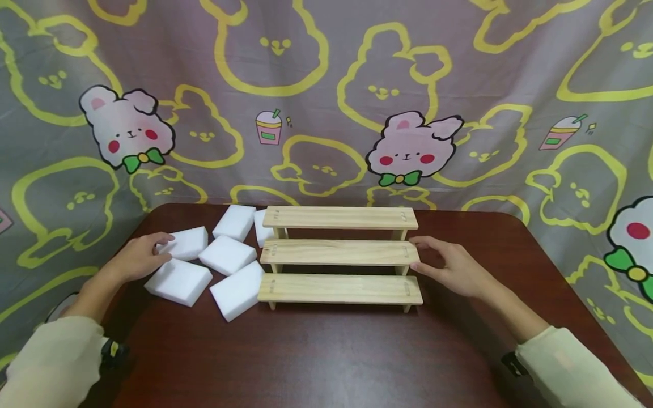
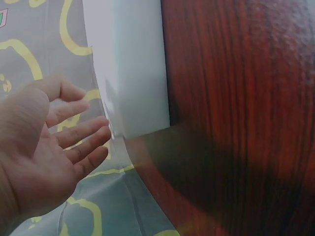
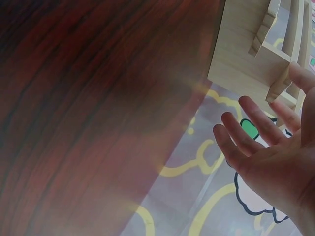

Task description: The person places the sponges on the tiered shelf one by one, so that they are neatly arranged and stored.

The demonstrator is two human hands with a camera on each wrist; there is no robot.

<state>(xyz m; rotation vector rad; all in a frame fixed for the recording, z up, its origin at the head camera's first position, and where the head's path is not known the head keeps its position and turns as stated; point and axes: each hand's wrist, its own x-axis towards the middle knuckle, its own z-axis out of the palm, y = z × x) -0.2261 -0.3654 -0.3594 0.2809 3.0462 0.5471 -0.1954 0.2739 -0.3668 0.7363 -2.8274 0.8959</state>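
A small three-tier wooden shelf [image 1: 339, 252] stands on the dark table. At the right end of its middle tier is my right hand [image 1: 454, 265], with thumb and index fingertips right at the plank's two corners. In the right wrist view its other fingers [image 3: 253, 123] extend loosely beside the shelf's side. Over on the left, my left hand [image 1: 136, 258] has its fingertips at a white foam block [image 1: 187, 243], the thumb near another block [image 1: 179, 281]. Its fingers [image 2: 86, 142] are loosely bent next to a block's pale side in the left wrist view.
More white foam blocks lie between the left hand and the shelf: one at the back [image 1: 234, 222], one in the middle [image 1: 228, 254], one in front [image 1: 238, 290]. Another block [image 1: 263, 226] is partly hidden behind the shelf. A patterned curtain [image 1: 316, 102] hangs behind the table [image 1: 326, 357].
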